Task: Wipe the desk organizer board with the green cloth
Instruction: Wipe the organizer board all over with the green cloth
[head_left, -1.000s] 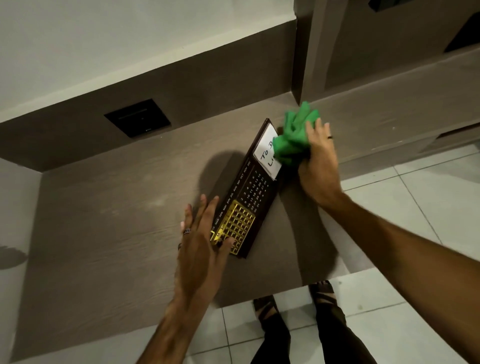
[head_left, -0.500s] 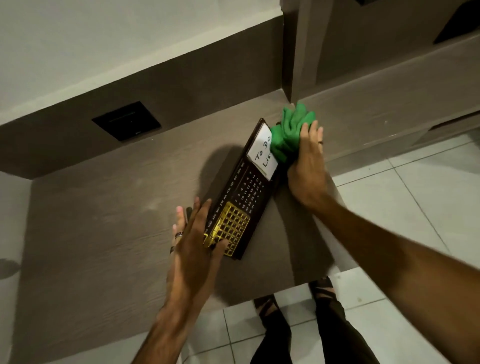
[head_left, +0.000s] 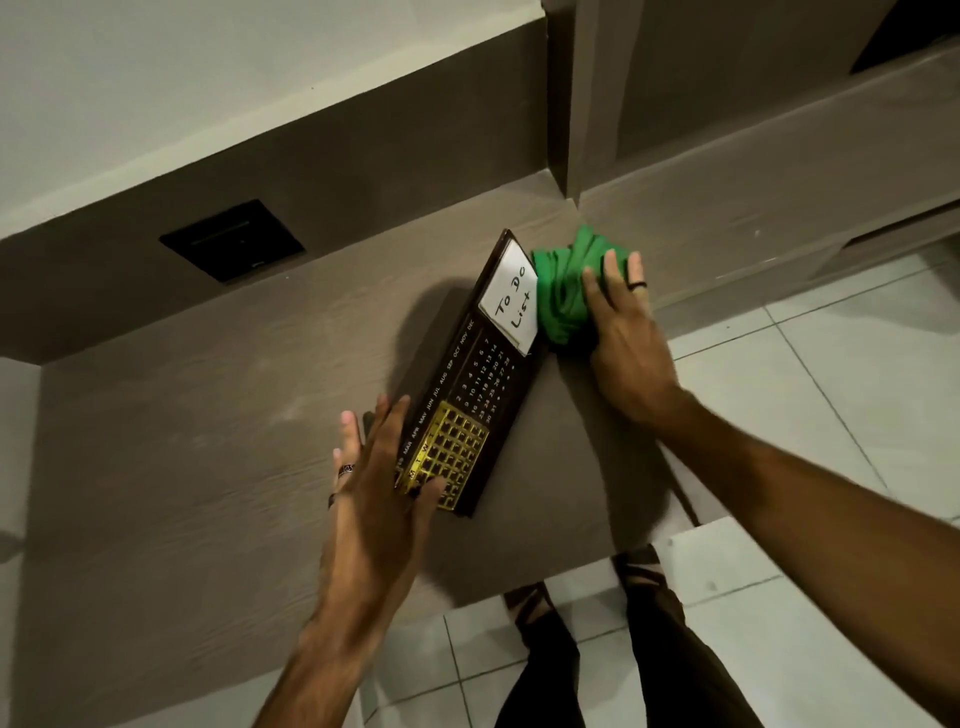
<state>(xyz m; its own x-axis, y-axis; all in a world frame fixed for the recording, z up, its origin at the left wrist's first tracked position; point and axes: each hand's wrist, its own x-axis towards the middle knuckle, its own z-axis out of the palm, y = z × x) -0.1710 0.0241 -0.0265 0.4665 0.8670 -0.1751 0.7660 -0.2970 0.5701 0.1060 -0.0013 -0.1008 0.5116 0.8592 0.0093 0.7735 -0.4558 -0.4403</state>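
Note:
A dark brown desk organizer board lies slanted on the grey-brown desk, with a white "To Do List" pad at its far end and a gold grid at its near end. My left hand rests on the board's near left corner, fingers spread, thumb on the gold grid. My right hand presses a bunched green cloth against the board's far right edge beside the white pad.
The desk ends at a back panel with a black socket plate. A vertical divider rises behind the cloth. White floor tiles and my sandalled feet show below the desk's front edge.
The cloth and my right hand have slid a little down along the board's right side, uncovering more of the white pad. My left hand stays on the near corner.

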